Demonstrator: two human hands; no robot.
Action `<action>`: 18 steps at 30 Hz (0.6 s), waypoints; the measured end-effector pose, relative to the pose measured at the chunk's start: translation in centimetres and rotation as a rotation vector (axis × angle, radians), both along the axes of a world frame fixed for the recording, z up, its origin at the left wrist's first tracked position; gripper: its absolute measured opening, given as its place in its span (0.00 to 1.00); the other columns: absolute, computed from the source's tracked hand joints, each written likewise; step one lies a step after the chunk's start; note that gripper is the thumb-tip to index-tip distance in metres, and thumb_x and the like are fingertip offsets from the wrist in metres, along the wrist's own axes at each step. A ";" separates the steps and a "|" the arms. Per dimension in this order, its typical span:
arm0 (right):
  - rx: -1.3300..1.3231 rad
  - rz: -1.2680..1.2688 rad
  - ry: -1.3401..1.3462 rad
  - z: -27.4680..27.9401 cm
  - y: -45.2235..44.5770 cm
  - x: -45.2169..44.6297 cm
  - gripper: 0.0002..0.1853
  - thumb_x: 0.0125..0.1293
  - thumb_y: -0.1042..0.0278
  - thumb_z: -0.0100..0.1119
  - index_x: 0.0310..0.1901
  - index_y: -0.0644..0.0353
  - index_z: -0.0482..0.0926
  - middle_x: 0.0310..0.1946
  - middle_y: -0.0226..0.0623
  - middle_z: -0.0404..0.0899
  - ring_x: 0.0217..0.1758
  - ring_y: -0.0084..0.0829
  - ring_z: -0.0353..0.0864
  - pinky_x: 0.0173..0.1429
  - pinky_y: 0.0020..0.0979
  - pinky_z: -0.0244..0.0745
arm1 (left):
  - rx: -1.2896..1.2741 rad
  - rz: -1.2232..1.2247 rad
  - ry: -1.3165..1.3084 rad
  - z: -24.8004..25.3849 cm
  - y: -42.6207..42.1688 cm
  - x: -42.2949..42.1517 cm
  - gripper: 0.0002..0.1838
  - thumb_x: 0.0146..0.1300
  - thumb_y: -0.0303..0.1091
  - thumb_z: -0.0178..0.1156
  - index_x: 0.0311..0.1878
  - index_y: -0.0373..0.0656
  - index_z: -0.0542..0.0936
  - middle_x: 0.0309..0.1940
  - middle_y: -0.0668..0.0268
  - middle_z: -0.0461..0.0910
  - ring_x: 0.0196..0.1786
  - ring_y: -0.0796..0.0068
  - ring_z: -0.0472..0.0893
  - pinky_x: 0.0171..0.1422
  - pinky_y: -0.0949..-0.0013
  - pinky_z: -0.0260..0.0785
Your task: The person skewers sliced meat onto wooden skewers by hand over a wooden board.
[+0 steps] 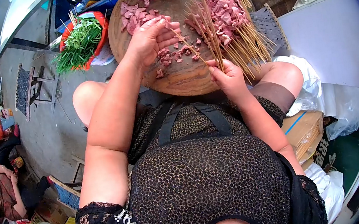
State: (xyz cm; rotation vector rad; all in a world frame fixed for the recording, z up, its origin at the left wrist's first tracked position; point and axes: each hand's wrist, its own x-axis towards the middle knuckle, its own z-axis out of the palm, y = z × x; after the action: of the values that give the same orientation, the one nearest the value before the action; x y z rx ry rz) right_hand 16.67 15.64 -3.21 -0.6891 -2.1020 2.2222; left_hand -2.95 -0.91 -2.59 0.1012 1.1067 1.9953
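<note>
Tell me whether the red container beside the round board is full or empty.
Full: green stalks heap up in the red container and spill over its rim.

Both bare arms reach forward from the person's body, elbows bent, forearms angling inward. The left arm (109, 112) extends farther, and its left hand (151, 38) is turned partly palm up, with thumb and index finger pinched together and the remaining fingers loosely curved and slightly apart. The right hand (228, 79), at the end of the right arm (262, 119), is nearer the body, its thumb and index finger closed in a pinch and its other fingers curled. The hands are apart.
</note>
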 end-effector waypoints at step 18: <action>-0.132 -0.074 0.006 0.3 -0.2 -0.8 0.10 0.63 0.70 0.54 0.45 0.61 0.76 0.23 0.22 0.71 0.23 0.12 0.66 0.28 0.15 0.60 | -0.295 -0.461 0.330 -2.3 2.3 4.7 0.13 0.63 0.35 0.56 0.48 0.40 0.76 0.40 0.68 0.79 0.42 0.76 0.78 0.48 0.73 0.71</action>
State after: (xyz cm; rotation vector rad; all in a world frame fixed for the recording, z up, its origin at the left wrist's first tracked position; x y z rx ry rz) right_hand 15.89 15.41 -2.96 -0.7525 -1.9074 2.3365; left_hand 1.78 1.35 -4.89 0.4981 1.4259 1.4206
